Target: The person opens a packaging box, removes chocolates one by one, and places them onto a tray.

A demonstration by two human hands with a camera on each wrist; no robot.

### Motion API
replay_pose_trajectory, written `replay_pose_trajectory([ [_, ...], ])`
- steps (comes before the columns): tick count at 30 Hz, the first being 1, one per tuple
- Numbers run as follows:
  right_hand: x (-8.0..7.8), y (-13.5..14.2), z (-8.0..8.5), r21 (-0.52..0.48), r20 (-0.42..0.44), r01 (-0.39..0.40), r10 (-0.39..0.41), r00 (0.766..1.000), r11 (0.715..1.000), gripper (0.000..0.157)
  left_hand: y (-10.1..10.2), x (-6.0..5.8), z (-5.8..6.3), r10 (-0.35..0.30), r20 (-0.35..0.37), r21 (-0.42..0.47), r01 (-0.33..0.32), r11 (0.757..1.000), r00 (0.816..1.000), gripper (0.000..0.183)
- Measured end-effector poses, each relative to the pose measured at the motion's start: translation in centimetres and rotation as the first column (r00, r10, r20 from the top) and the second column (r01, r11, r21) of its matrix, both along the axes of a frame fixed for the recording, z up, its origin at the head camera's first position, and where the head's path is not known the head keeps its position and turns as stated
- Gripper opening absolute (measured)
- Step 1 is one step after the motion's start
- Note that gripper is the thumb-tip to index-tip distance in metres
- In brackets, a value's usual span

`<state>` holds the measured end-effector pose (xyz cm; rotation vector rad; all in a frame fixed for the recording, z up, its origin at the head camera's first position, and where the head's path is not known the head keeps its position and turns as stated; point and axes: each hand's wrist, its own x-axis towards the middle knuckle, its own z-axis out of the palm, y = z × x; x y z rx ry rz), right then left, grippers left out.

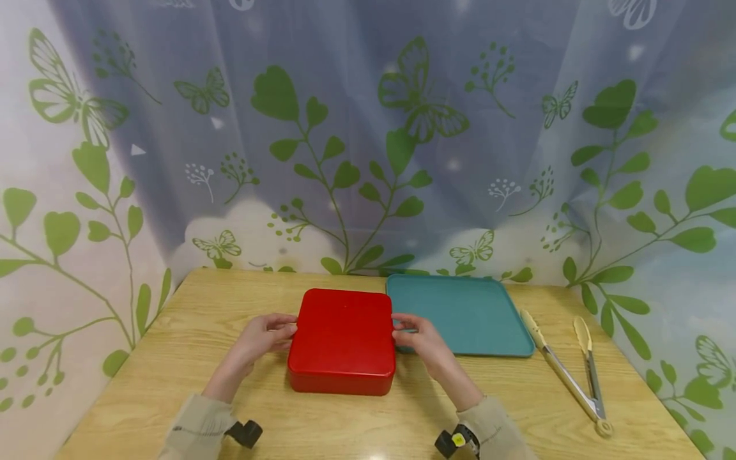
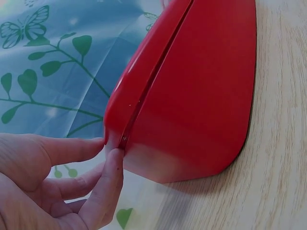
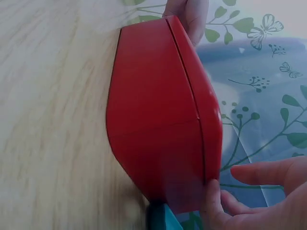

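A red square box with rounded corners sits on the wooden table, its red lid on top. My left hand is at the box's left side. In the left wrist view its thumb lies at the seam under the lid and the index fingertip meets the lid's edge, pinching it. There the seam shows as a dark gap. My right hand is at the opposite side. In the right wrist view its thumb touches the lid's seam, while the index finger stands a little apart from the lid.
Behind and right of the box lies a teal tray, its near left corner close to the box. Metal tongs with cream tips lie spread at the right. A patterned curtain hangs along the table's back edge.
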<state>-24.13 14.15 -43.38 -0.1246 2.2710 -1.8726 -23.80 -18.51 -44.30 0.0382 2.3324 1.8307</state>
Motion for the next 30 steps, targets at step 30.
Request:
replay_pose_trajectory([
  [30,-0.2,0.6,0.7,-0.286,0.119,-0.05,0.087,0.989,0.957,0.054,-0.3,0.0,0.4,-0.01,-0.007,0.046,0.011,0.999,1.0,0.047],
])
